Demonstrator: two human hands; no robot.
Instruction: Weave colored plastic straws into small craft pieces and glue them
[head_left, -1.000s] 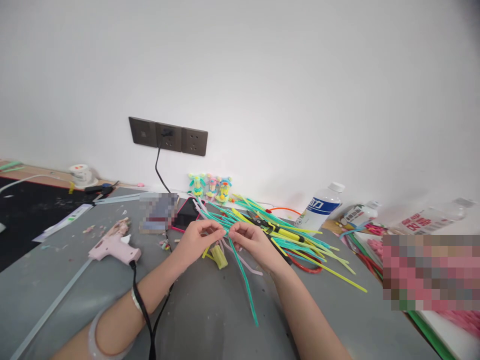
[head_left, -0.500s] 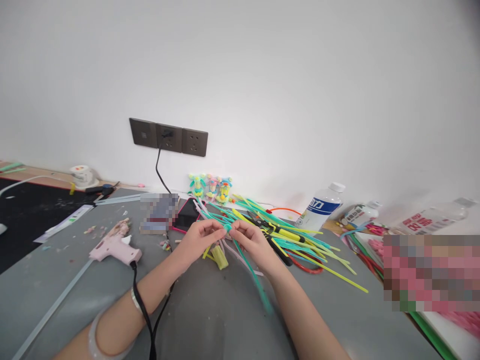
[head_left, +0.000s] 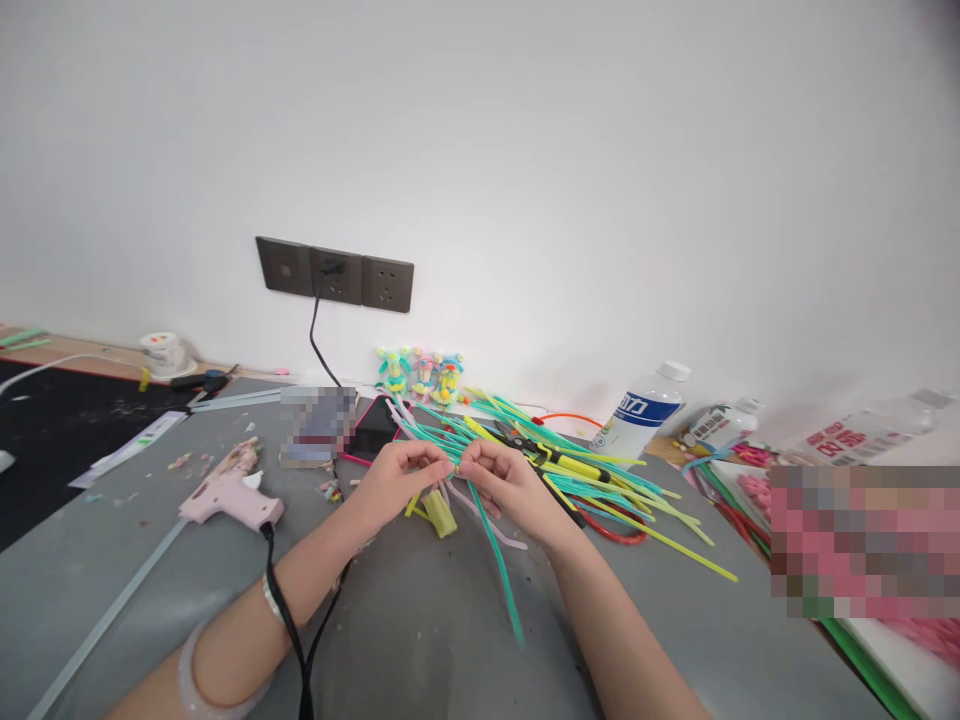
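Note:
My left hand (head_left: 409, 478) and my right hand (head_left: 504, 482) meet fingertip to fingertip over the grey table. Both pinch a teal pipe cleaner (head_left: 501, 570); its long tail hangs down from under my right fingers toward the table. The gripped end is mostly covered by my fingertips. Just below my left fingers lies a yellow-green piece (head_left: 441, 514), with a pale lilac pipe cleaner (head_left: 507, 540) beside it. Beyond my right hand spreads a pile of teal and yellow pipe cleaners (head_left: 660, 510), with yellow-and-black pliers (head_left: 574, 466) on it.
A pink glue gun (head_left: 232, 498) with a black cord lies at left. A phone (head_left: 373, 430) lies behind my left hand. Small figures (head_left: 448, 380) stand by the wall. A white-capped bottle (head_left: 641, 415) leans at right, near more bottles and pink pipe cleaners (head_left: 926, 640).
The teal tail has swung slightly left and hangs steadier. The teal bit between my fingertips is now more covered, and my right fingers have shifted slightly. My left hand has stayed nearly in place.

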